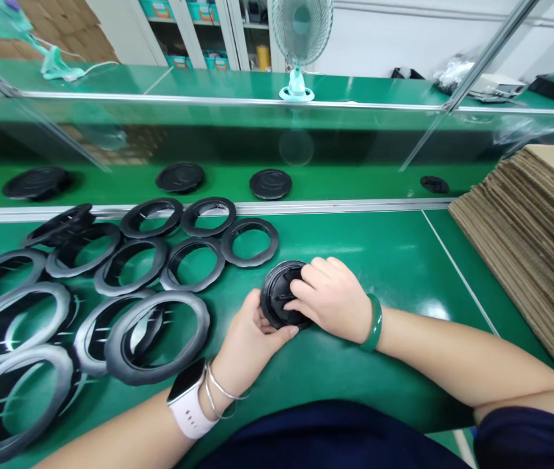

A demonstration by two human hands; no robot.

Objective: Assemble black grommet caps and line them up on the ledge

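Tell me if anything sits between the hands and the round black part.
Nothing visible does: the left hand holds the edge of the round black part, and the right hand touches its top. The nearest black ring lies apart, beyond it.

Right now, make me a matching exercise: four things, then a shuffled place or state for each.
1. Nearest round black part
2. Dark rings
3. Cardboard stack
4. Watch

A. On the left of the table
B. Has a pale strap
C. Gripped by the left hand, touched by the right hand
D. Brown, at the picture's right

Pairs: 1-C, 2-A, 3-D, 4-B
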